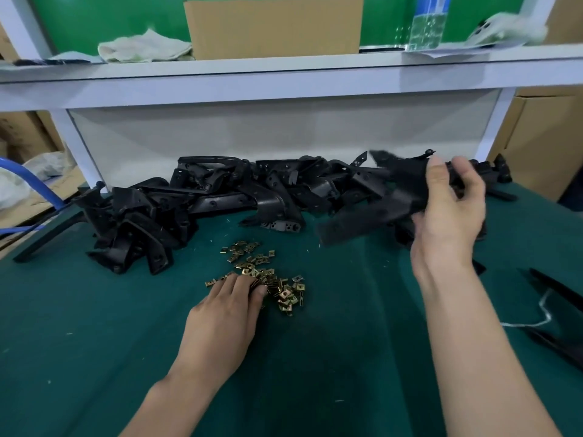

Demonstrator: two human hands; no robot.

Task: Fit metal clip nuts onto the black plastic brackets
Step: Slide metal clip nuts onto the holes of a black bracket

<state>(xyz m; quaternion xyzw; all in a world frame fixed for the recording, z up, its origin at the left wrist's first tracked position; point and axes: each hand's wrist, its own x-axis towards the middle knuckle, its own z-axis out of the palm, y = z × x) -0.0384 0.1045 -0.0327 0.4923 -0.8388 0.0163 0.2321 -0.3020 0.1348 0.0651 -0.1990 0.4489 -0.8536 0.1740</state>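
At 2 o'clock blk bracket (372,216) was gripped by R hand (448,222) for fitting, clip nuts (285,293) at 6 touched by flat-fingered L hand (224,313).

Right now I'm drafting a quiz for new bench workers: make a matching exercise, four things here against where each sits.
Things:
1 clip nuts
2 cardboard box
3 white cloth
4 blurred black bracket

Places:
A in the grip of the right hand
B on the shelf, centre
C on the green mat, under the fingers of the left hand
D on the shelf, left of the cardboard box

Pairs: 1-C; 2-B; 3-D; 4-A
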